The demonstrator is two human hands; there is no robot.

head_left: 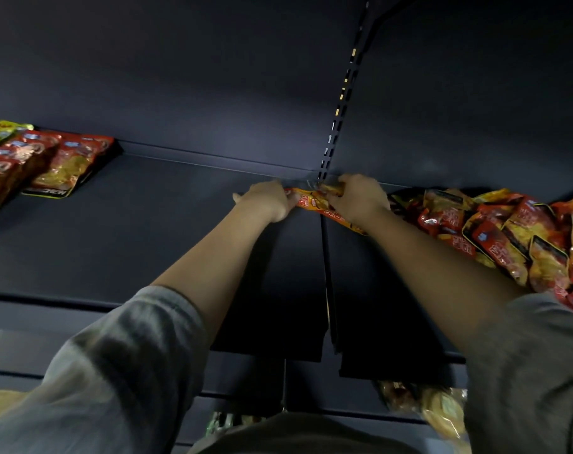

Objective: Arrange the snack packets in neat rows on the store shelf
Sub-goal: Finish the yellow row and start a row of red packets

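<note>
Only "CHEW" reads, along the bottom edge of a left-hand packet (pixel 69 165)

A dark, flat back panel (pixel 180 77) rose behind the display and filled the top of the view. A slotted vertical metal upright (pixel 339 113) ran down it right of centre, some of its slots showing small yellowish tabs. At the bottom left corner lay a strip of tan surface (pixel 3 401), blurred and too dim to identify. At the bottom centre, a small patch of green and white (pixel 224 421) showed, too blurred to make out.
</note>
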